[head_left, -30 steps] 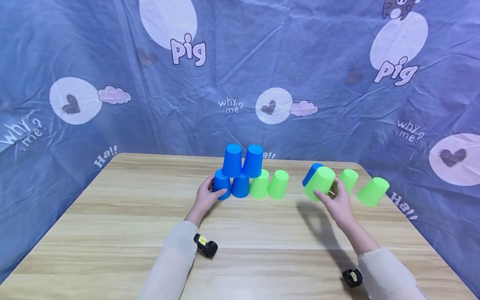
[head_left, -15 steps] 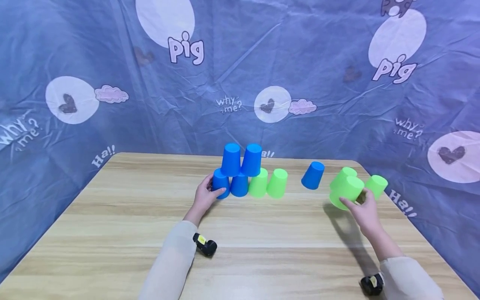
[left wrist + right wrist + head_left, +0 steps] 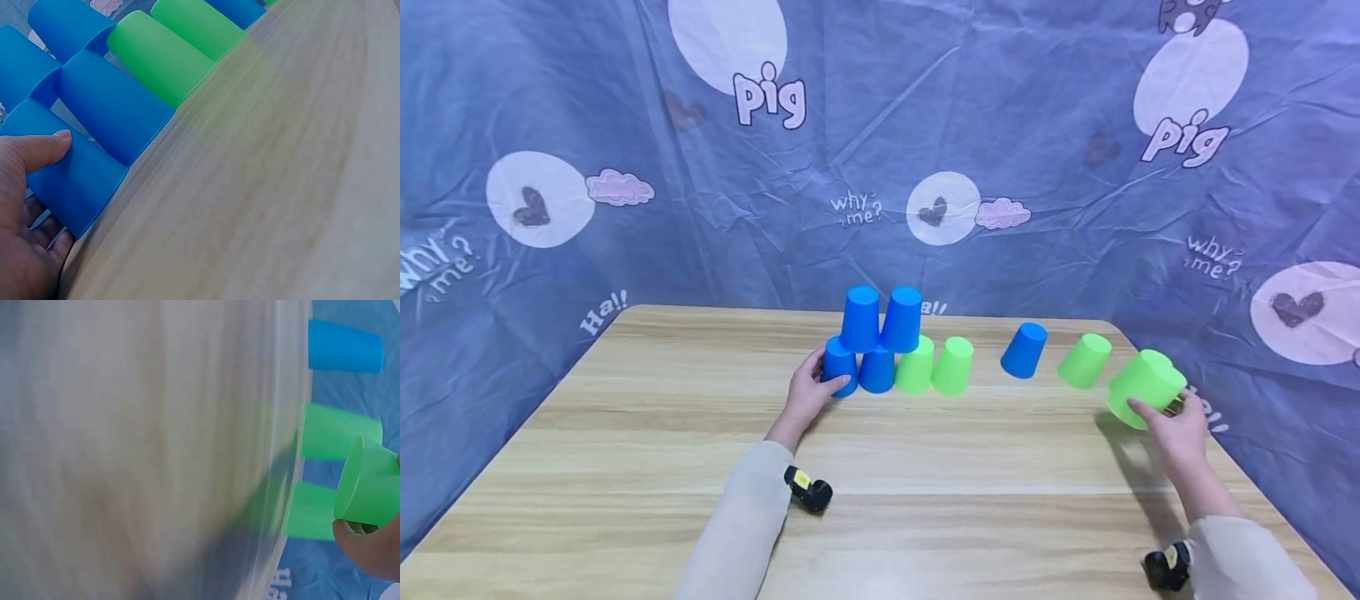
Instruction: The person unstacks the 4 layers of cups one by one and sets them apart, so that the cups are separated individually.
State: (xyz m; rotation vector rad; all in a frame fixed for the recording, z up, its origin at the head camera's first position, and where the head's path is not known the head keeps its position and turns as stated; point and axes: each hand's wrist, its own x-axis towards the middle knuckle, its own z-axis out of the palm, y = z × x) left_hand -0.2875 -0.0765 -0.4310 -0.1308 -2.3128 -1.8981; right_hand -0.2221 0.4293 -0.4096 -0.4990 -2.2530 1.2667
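Observation:
My left hand [image 3: 807, 395] grips the leftmost blue cup [image 3: 75, 178] of a row, thumb in front and fingers behind. Beside it stand another upturned blue cup [image 3: 877, 372] and two upturned green cups, one nearer [image 3: 916, 367] and one at the row's right end [image 3: 953, 367]. Two more blue cups, a left one [image 3: 861, 321] and a right one [image 3: 902, 321], sit on top. At the right, my right hand [image 3: 1182, 440] holds a green cup [image 3: 370, 484] above the table, mouth down and tilted. Behind it stands a green cup [image 3: 310, 509], mostly hidden in the head view.
Upturned on the table [image 3: 880, 533], between the stack and my right hand, are a lone blue cup [image 3: 1024, 350] and a green cup [image 3: 1085, 361]. A patterned blue cloth [image 3: 1045, 100] hangs behind the table's far edge.
My right hand has carried the green cup rightward, past the lone blue cup and one green cup, to in front of the rightmost green cup. My left hand keeps its place at the stack.

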